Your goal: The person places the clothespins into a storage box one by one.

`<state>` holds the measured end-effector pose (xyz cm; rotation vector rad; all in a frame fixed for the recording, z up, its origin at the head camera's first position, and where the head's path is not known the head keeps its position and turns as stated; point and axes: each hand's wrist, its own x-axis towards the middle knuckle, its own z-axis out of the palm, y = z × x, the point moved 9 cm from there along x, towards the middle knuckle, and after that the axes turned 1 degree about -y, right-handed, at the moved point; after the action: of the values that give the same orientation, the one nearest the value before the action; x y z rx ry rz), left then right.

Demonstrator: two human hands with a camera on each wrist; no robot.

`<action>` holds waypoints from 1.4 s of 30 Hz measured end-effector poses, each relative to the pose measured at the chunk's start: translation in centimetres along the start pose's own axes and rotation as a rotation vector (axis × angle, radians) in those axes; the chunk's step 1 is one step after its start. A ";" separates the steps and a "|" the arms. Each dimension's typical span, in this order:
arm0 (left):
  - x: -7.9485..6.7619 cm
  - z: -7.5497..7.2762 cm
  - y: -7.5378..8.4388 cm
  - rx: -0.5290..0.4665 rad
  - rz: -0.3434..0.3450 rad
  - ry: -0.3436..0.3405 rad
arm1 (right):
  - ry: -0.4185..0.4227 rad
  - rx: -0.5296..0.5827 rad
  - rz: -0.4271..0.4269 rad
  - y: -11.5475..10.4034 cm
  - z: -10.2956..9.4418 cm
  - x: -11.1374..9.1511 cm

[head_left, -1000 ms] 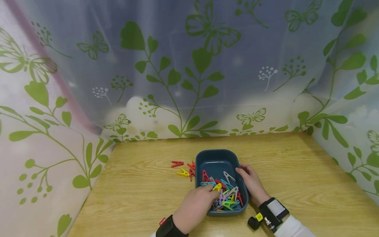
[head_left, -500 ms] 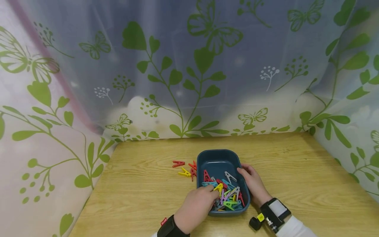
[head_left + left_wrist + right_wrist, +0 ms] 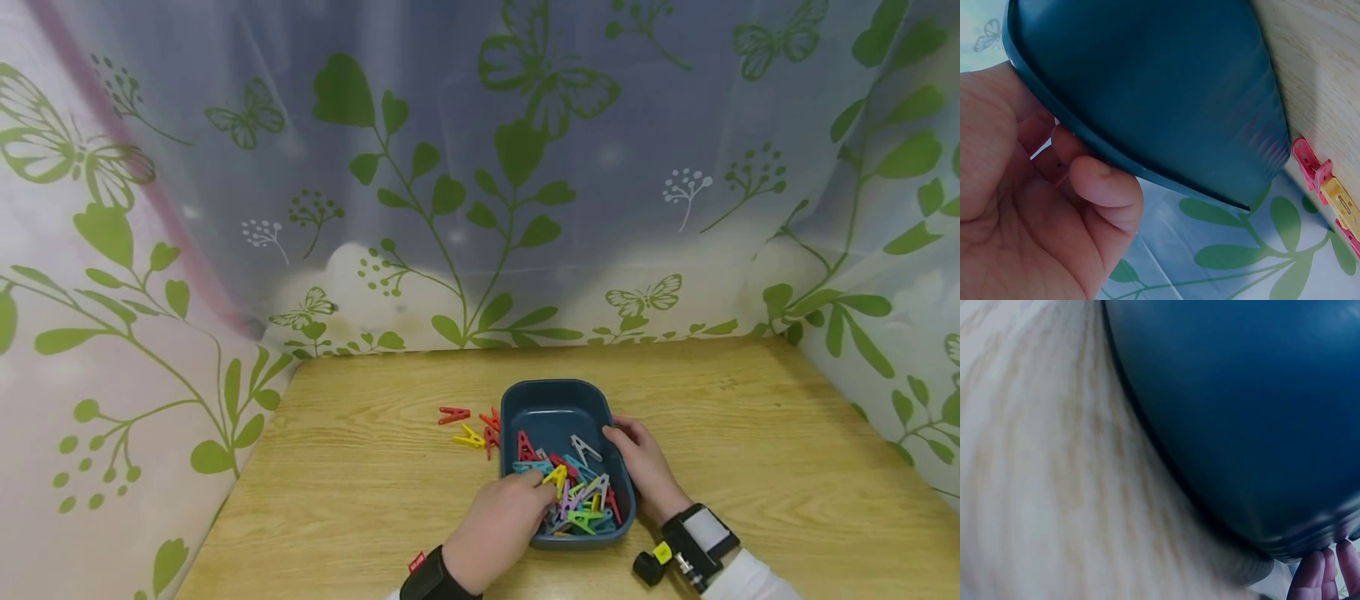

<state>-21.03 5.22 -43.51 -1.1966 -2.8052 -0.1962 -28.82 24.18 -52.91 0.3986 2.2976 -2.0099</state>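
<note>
A dark blue-green plastic box (image 3: 551, 423) stands on the table, its near half filled with a heap of colourful clothespins (image 3: 582, 517). My left hand (image 3: 502, 523) reaches over the near left wall into the heap, fingers bent; a yellow clothespin (image 3: 557, 477) lies right at its fingertips. Those tips are partly hidden, and I cannot tell whether they pinch anything. In the left wrist view, the curled little finger (image 3: 1107, 187) shows outside the rim. On the other side, my right hand (image 3: 645, 468) holds the box's right wall, thumb at the rim and fingertips (image 3: 1310, 572) against the outside.
Left of the box, several loose clothespins lie on the wooden table (image 3: 360, 467), among them a red clothespin (image 3: 453, 414) and a yellow one. A curtain (image 3: 465, 167) printed with leaves and butterflies surrounds the table at the back and sides.
The whole head view has shifted slightly, with everything a little further right. Both hands, the box and the clothespins keep their places relative to each other.
</note>
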 end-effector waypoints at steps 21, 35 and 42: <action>0.0 -0.1 0.5 0.027 0.023 0.047 | 0.004 -0.014 0.005 0.1 -0.4 -0.3; 0.1 -0.3 0.2 -0.007 0.022 0.093 | 0.003 -0.003 -0.004 -0.1 -0.3 -0.1; -0.2 -2.7 -2.7 0.004 -0.098 0.219 | 0.006 -0.002 -0.022 -0.1 -0.2 -0.1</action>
<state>-22.72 2.82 -41.09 -0.9724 -2.6716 -0.3083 -28.72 24.32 -52.78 0.3811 2.3177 -2.0187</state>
